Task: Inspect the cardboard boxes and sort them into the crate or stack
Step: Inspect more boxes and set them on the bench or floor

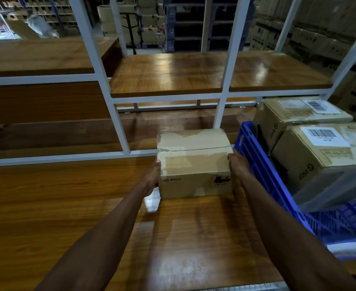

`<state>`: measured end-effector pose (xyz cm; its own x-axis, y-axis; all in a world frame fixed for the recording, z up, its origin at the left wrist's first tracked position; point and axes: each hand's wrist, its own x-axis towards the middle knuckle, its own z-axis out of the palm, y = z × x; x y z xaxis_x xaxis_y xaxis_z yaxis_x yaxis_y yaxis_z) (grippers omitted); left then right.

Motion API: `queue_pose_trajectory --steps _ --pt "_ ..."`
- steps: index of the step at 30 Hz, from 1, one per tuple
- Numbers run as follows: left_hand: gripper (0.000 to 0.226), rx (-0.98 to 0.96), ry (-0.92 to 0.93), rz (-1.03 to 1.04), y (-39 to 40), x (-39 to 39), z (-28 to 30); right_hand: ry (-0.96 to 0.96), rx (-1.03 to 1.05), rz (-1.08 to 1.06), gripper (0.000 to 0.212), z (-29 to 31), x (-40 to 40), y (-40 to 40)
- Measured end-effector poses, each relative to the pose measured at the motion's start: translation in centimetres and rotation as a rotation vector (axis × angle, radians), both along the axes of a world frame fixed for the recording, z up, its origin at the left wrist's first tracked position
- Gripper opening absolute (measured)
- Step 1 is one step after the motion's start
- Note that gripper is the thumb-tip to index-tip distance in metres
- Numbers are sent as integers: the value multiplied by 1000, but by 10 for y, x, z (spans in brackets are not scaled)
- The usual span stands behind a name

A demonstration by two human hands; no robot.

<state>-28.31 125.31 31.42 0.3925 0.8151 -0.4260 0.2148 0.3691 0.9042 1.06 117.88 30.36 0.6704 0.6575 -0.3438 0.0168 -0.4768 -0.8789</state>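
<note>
Cardboard box (193, 162) sits on wooden table (68, 206), just left of blue crate (263, 171). My left hand (151, 179) and right hand (236, 164) press flat on opposite ends, fingers spread, squeezing box between palms. Two boxes (319, 156) already in crate. Risk: glossy tape, palm-only grip, box slips on lift; right knuckles may catch crate wall.
</note>
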Motion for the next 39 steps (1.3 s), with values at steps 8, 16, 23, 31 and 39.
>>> queue_pose_trajectory --steps 8,16,23,31,39 --pt "46 17 11 -4 -11 2 9 44 22 27 35 11 -4 -10" --pt "45 141 99 57 -14 -3 6 14 104 -9 49 10 -10 -27" --pt "62 260 114 194 -30 -29 -14 19 256 -142 47 20 -39 -74" --pt "30 376 42 380 -96 -63 -15 19 345 -366 37 20 -94 -154" --pt "26 235 -152 107 -174 -78 -40 141 367 -509 26 -9 -170 -254"
